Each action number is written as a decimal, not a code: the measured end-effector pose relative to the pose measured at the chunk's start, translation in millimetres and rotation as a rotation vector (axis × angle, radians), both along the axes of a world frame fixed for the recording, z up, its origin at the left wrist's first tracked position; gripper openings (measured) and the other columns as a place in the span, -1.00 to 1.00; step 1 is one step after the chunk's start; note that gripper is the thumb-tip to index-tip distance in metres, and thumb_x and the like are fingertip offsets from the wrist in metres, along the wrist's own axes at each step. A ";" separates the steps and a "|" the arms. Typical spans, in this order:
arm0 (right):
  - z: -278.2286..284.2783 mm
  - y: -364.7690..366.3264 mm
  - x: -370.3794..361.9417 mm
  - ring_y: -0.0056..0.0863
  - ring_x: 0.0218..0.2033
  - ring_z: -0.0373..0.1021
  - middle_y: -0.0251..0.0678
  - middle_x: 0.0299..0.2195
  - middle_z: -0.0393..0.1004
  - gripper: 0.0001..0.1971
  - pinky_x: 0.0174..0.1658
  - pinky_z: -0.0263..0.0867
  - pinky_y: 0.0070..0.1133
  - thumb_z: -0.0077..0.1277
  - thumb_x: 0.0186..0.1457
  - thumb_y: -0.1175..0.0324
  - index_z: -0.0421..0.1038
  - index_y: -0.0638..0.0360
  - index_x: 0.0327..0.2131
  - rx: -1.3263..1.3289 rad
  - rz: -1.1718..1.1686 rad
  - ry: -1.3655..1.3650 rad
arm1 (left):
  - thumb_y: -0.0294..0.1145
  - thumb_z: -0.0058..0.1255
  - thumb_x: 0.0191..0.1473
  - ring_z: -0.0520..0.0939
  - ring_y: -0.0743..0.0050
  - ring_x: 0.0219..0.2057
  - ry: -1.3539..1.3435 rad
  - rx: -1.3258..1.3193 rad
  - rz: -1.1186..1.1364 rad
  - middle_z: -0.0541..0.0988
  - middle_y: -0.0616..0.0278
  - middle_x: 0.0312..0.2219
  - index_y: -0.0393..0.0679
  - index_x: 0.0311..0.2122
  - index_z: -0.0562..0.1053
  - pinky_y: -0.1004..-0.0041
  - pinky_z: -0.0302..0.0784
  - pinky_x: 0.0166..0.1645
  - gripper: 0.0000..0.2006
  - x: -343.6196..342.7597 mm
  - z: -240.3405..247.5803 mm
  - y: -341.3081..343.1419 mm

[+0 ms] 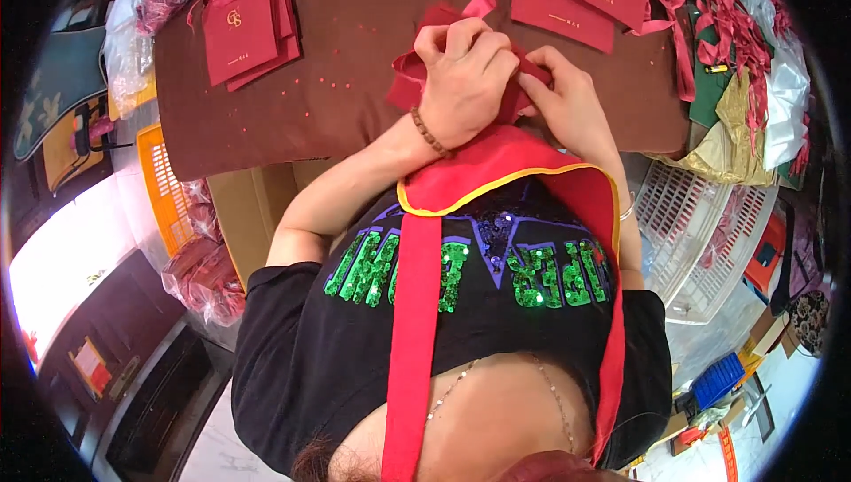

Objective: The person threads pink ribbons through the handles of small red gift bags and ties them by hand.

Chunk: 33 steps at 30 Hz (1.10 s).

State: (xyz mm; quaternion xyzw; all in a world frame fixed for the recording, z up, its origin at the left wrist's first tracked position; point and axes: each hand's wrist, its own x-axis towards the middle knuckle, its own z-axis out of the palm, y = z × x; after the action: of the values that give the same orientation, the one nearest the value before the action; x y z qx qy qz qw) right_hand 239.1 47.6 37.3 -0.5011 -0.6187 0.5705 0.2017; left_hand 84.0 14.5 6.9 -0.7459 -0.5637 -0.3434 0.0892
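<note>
At the near edge of the brown-covered table, both hands are on a dark red paper gift bag (409,89). My left hand (465,78) lies over it with bent, closed fingers and hides most of it. A loop of pink-red ribbon (480,6) sticks up just beyond those knuckles. My right hand (567,96) grips the bag's right side, its thumb and forefinger pressed together. What the fingertips pinch exactly is hidden. At the far left lies a small stack of flat red bags (241,34) with ribbon handles; more flat red bags (567,16) lie at the far right.
Tangled red ribbons (687,3) hang at the table's right end. Small red dots (308,114) are scattered on the brown cloth (355,56). An orange crate (161,185) and cardboard box (248,216) stand left below the table, a white plastic basket (687,225) right. A red apron (523,163) covers my front.
</note>
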 end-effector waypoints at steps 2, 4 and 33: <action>-1.8 5.8 0.5 -0.67 -0.55 0.39 -0.32 -0.46 0.43 -0.79 -0.50 0.33 -0.70 -0.04 0.07 0.46 0.32 0.32 -0.21 0.006 0.058 -0.038 | -0.36 0.04 -0.16 0.39 0.43 -0.18 0.037 -0.071 -0.181 0.47 0.49 -0.37 0.04 -0.46 0.45 0.27 0.08 -0.09 -0.93 -13.5 4.8 1.1; -5.0 9.3 1.8 -0.67 -0.52 0.38 -0.31 -0.43 0.43 -0.78 -0.48 0.34 -0.71 -0.03 0.07 0.46 0.32 0.32 -0.20 -0.007 0.071 0.000 | -0.36 0.05 -0.17 0.40 0.44 -0.19 0.070 -0.078 -0.247 0.47 0.50 -0.37 0.05 -0.46 0.45 0.27 0.09 -0.09 -0.92 -26.9 7.9 9.2; -1.0 4.4 -16.8 -0.68 -0.53 0.35 -0.36 -0.45 0.41 -0.85 -0.46 0.29 -0.71 0.04 0.00 0.51 0.39 0.34 -0.31 0.143 0.257 0.121 | -0.39 -0.05 0.07 0.43 0.60 -0.41 -1.019 -0.982 -0.239 0.48 0.32 -0.36 -0.15 -0.29 0.43 0.59 0.32 -0.35 -0.89 -67.7 20.3 91.7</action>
State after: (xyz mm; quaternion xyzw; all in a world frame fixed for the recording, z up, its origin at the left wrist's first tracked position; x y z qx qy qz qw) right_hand 222.2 52.0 36.4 -0.3669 -0.7034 0.5753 0.1993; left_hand 16.2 106.3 27.1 -0.5035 -0.5393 -0.3630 -0.5691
